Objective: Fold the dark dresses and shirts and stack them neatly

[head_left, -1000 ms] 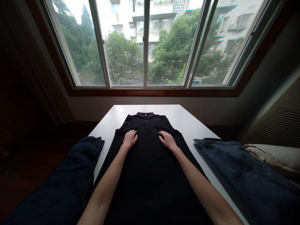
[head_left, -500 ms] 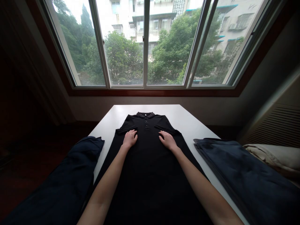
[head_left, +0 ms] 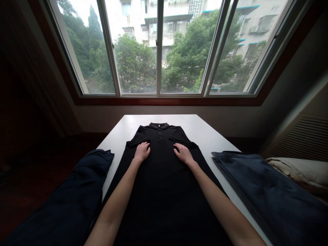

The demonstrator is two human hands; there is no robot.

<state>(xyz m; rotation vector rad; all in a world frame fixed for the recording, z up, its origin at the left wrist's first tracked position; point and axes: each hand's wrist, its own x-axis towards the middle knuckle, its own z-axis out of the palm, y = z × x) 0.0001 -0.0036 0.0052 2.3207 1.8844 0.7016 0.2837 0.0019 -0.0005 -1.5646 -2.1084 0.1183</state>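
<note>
A black polo shirt [head_left: 164, 201] lies flat and face up on a white table [head_left: 159, 119], its collar [head_left: 157, 125] at the far end and its sleeves folded inward. My left hand [head_left: 141, 152] rests palm down on the chest, just below the folded left-side sleeve. My right hand [head_left: 183, 153] rests the same way on the opposite side, near the other folded sleeve. Neither hand grips the cloth. The lower part of the shirt runs out of view under my forearms.
A bunched navy garment [head_left: 77, 184] lies at the table's left side, and a folded dark blue garment [head_left: 261, 194] at its right. Beige cloth [head_left: 297, 174] sits beyond that. A large window [head_left: 159, 51] stands behind the table, and a louvred panel [head_left: 302, 136] stands at right.
</note>
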